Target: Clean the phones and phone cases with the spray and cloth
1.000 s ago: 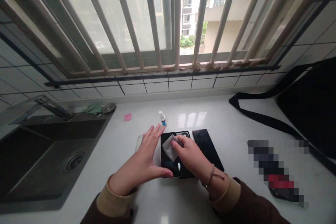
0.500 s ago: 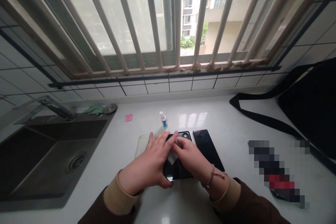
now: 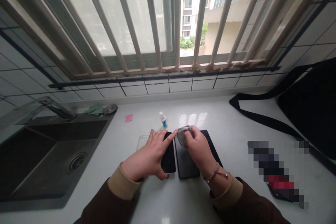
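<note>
My left hand (image 3: 151,152) spans a black smartphone (image 3: 169,157), fingers spread over its far end and thumb at its near edge. The hand covers the phone's left part. Bunched between the fingers of my right hand (image 3: 198,148) is a grey cloth (image 3: 183,136). Below that hand is a flat black phone or phone case (image 3: 187,166), partly covered. A larger black slab like a phone or tablet (image 3: 214,148) sits to its right, largely behind the hand. A clear phone case (image 3: 141,141) shows beyond my left hand.
A small spray bottle (image 3: 163,119) stands behind the phones, with a pink sticky note (image 3: 128,118) to its left. A sink (image 3: 60,147) and faucet (image 3: 57,108) are at left. A black bag (image 3: 309,101) with a strap and a blurred-out object (image 3: 275,171) are at right.
My right hand has moved up and right with the cloth, away from the phone. The phone has shifted slightly up and left with my left hand, leaving a gap beside the black item.
</note>
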Demonstrator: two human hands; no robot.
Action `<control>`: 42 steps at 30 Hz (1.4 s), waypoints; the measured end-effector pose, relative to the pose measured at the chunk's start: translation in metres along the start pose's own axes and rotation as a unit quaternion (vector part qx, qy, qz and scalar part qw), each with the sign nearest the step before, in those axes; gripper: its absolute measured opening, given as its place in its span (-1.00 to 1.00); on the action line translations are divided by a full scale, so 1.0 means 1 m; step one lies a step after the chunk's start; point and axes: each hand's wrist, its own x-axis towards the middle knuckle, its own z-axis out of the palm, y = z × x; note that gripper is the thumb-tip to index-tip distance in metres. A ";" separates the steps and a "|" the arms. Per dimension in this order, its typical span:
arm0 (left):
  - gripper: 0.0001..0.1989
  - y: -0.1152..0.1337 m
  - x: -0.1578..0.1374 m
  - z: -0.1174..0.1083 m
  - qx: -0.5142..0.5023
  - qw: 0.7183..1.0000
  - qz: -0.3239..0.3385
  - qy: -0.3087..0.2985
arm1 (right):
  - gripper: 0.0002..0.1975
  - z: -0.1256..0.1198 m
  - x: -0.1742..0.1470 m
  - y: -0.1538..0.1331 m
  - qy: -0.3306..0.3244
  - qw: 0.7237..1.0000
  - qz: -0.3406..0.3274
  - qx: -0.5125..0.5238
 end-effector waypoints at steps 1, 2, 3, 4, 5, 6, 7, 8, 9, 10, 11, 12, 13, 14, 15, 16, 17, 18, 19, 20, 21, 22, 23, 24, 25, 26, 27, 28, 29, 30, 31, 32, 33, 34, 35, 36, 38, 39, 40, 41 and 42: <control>0.55 -0.002 0.001 0.000 -0.003 1.000 -0.001 -0.003 | -0.74 -0.001 0.001 -0.001 0.009 1.000 -0.006 -0.005; 0.56 -0.003 0.003 0.001 -0.005 1.000 0.001 -0.005 | -0.73 -0.002 0.001 -0.001 0.015 1.000 -0.010 -0.012; 0.57 -0.005 0.004 0.002 -0.006 1.000 0.002 -0.006 | -0.73 -0.003 0.002 -0.002 0.019 1.000 -0.011 -0.021; 0.57 -0.007 0.004 0.002 -0.006 1.000 0.003 -0.006 | -0.74 -0.004 0.002 -0.003 0.022 0.999 -0.012 -0.030; 0.58 -0.009 0.005 0.003 -0.006 1.000 0.003 -0.007 | -0.74 -0.004 0.002 -0.005 0.025 0.999 -0.014 -0.040; 0.58 -0.011 0.005 0.003 -0.007 1.000 0.002 -0.010 | -0.74 -0.005 0.002 -0.006 0.030 0.998 -0.018 -0.050; 0.59 -0.013 0.005 0.004 -0.008 1.000 0.001 -0.015 | -0.75 -0.005 0.002 -0.007 0.036 0.997 -0.024 -0.060; 0.59 -0.014 0.005 0.004 -0.010 1.000 -0.001 -0.021 | -0.75 -0.006 0.002 -0.008 0.043 0.996 -0.032 -0.070; 0.60 -0.015 0.005 0.004 -0.012 1.000 -0.002 -0.026 | -0.75 -0.006 0.002 -0.009 0.049 0.995 -0.039 -0.078; 0.60 -0.016 0.005 0.004 -0.014 0.999 -0.002 -0.030 | -0.76 -0.007 0.002 -0.010 0.053 0.994 -0.045 -0.085; 0.61 -0.016 0.005 0.004 -0.017 0.999 -0.001 -0.033 | -0.76 -0.007 0.003 -0.010 0.055 0.993 -0.050 -0.091; 0.61 -0.017 0.005 0.004 -0.019 0.999 -0.002 -0.035 | -0.76 -0.007 0.003 -0.010 0.056 0.992 -0.055 -0.096; 0.62 -0.017 0.006 0.004 -0.022 0.999 -0.002 -0.036 | -0.77 -0.008 0.003 -0.009 0.056 0.992 -0.058 -0.101; 0.62 -0.017 0.006 0.004 -0.025 0.999 -0.003 -0.038 | -0.77 -0.007 0.003 -0.008 0.055 0.991 -0.061 -0.105; 0.61 -0.018 0.006 0.004 -0.028 0.999 -0.005 -0.040 | -0.77 -0.007 0.003 -0.007 0.053 0.991 -0.063 -0.108; 0.61 -0.018 0.006 0.004 -0.031 0.999 -0.006 -0.042 | -0.77 -0.007 0.004 -0.006 0.051 0.990 -0.064 -0.111; 0.61 -0.019 0.006 0.004 -0.035 0.998 -0.007 -0.043 | -0.77 -0.006 0.004 -0.005 0.050 0.990 -0.065 -0.115; 0.60 -0.019 0.005 0.004 -0.040 0.998 -0.007 -0.042 | -0.77 -0.006 0.004 -0.005 0.049 0.989 -0.067 -0.119; 0.60 -0.020 0.005 0.005 -0.046 0.998 -0.007 -0.042 | -0.77 -0.006 0.004 -0.004 0.050 0.989 -0.070 -0.123; 0.59 -0.021 0.004 0.005 -0.052 0.998 -0.006 -0.041 | -0.77 -0.006 0.004 -0.004 0.051 0.988 -0.075 -0.128; 0.58 -0.021 0.004 0.006 -0.057 0.998 -0.006 -0.040 | -0.77 -0.006 0.004 -0.004 0.053 0.986 -0.080 -0.134; 0.58 -0.022 0.003 0.007 -0.061 0.997 -0.005 -0.039 | -0.77 -0.006 0.004 -0.005 0.054 0.985 -0.085 -0.140; 0.57 -0.022 0.003 0.007 -0.063 0.997 -0.005 -0.038 | -0.77 -0.006 0.004 -0.006 0.053 0.984 -0.089 -0.146; 0.57 -0.023 0.003 0.008 -0.064 0.997 -0.004 -0.038 | -0.77 -0.006 0.004 -0.006 0.051 0.982 -0.093 -0.154; 0.56 -0.023 0.002 0.009 -0.064 0.997 -0.005 -0.038 | -0.77 -0.006 0.004 -0.006 0.046 0.980 -0.098 -0.165; 0.56 -0.024 0.002 0.009 -0.061 0.997 -0.006 -0.038 | -0.77 -0.005 0.004 -0.006 0.040 0.978 -0.104 -0.178; 0.56 -0.024 0.002 0.010 -0.059 0.997 -0.008 -0.039 | -0.79 -0.005 0.004 -0.005 0.032 0.974 -0.111 -0.196; 0.57 -0.024 0.002 0.011 -0.057 0.998 -0.011 -0.039 | -0.81 -0.004 0.004 -0.003 0.024 0.968 -0.120 -0.220; 0.56 -0.025 0.002 0.011 -0.056 0.998 -0.013 -0.038 | -0.82 -0.003 0.004 -0.001 0.017 0.960 -0.130 -0.248; 0.56 -0.025 0.002 0.012 -0.056 0.998 -0.014 -0.036 | -0.84 -0.002 0.004 0.002 0.014 0.951 -0.138 -0.278; 0.56 -0.025 0.001 0.013 -0.056 0.998 -0.015 -0.035 | -0.84 -0.001 0.004 0.005 0.014 0.941 -0.146 -0.307; 0.56 -0.026 0.001 0.014 -0.057 0.998 -0.016 -0.034 | -0.84 0.000 0.004 0.008 0.018 0.931 -0.152 -0.332; 0.56 -0.026 0.001 0.015 -0.057 0.998 -0.017 -0.036 | -0.83 0.001 0.004 0.011 0.024 0.922 -0.156 -0.354; 0.56 -0.026 0.001 0.016 -0.057 0.997 -0.018 -0.039 | -0.82 0.001 0.004 0.014 0.028 0.914 -0.159 -0.371; 0.56 -0.027 0.001 0.017 -0.056 0.997 -0.020 -0.043 | -0.82 0.001 0.004 0.016 0.030 0.908 -0.163 -0.385; 0.57 -0.027 0.000 0.017 -0.056 0.997 -0.023 -0.047 | -0.82 0.001 0.005 0.018 0.029 0.902 -0.166 -0.397; 0.56 -0.026 -0.001 0.016 -0.054 0.997 -0.027 -0.047 | -0.82 0.000 0.006 0.021 0.018 0.894 -0.167 -0.415; 0.54 -0.024 -0.002 0.014 -0.053 0.997 -0.027 -0.040 | -0.82 0.000 0.007 0.022 0.012 0.892 -0.165 -0.422; 0.48 -0.022 -0.003 0.010 -0.052 0.998 -0.025 -0.028 | -0.82 0.000 0.008 0.022 0.007 0.890 -0.161 -0.428; 0.37 -0.018 -0.004 0.005 -0.052 0.998 -0.020 -0.009 | -0.82 0.000 0.009 0.022 0.003 0.888 -0.156 -0.433; 0.19 -0.014 -0.005 -0.001 -0.051 0.998 -0.013 0.019 | -0.83 0.000 0.009 0.022 -0.001 0.887 -0.152 -0.437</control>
